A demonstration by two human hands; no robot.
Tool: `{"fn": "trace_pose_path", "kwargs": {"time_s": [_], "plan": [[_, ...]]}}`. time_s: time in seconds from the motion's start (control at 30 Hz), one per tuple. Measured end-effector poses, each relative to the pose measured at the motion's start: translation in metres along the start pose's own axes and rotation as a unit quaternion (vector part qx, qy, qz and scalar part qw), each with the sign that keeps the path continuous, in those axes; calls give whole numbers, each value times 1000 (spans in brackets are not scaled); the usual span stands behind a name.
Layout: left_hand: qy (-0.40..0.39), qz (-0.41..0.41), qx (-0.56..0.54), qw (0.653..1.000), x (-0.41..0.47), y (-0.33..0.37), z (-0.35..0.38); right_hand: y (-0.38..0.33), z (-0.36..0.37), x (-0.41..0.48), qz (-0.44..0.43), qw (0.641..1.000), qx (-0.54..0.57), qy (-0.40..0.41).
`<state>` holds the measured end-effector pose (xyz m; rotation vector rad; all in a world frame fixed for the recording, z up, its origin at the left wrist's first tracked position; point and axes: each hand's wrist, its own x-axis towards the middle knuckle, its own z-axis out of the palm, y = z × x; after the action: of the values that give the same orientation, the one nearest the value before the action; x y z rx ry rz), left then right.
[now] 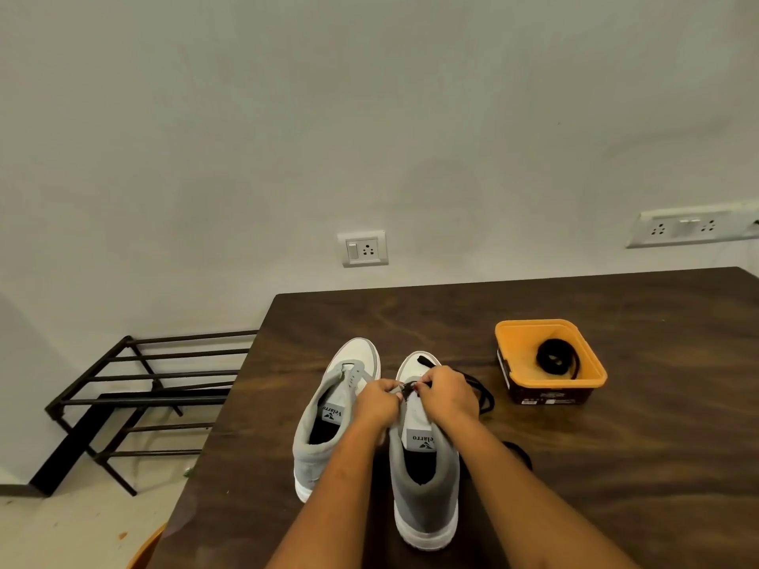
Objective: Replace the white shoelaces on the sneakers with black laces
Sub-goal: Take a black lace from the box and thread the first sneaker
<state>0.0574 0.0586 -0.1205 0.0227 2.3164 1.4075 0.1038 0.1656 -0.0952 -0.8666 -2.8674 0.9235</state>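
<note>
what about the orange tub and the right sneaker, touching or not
Apart. The head view shows dark table between the orange tub and the right sneaker, crossed only by black lace.

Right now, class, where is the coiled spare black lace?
In the head view the coiled black lace lies inside the orange tub on the table, right of the right sneaker.

Desk [636, 466]: left sneaker [312, 449] and right sneaker [425, 503] side by side near the left edge, toes toward the far edge. Loose lace [489, 398] just right of the right sneaker. Tub [503, 334] further right, holding a coiled lace [554, 359]. Floor, left of desk: rack [143, 401].
</note>
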Motion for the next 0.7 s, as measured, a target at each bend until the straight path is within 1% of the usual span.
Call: {"fn": "trace_pose_path", "kwargs": {"time_s": [0.23,0.33,0.5,0.6,0.7], "plan": [[-35,4,-63,997,-2,-1,-1,-1,15,-4,69,993,88,47],[-64,11,-95,993,-5,1,-2,-1,20,-3,90,985,137,48],[-71,13,-99,992,-8,-1,-3,-3,21,-5,123,972,190,54],[-96,14,-93,991,-10,-3,-7,-4,19,-3,132,973,189,29],[-112,2,-106,988,-16,-2,-10,1,21,2,116,978,176,-4]]}}
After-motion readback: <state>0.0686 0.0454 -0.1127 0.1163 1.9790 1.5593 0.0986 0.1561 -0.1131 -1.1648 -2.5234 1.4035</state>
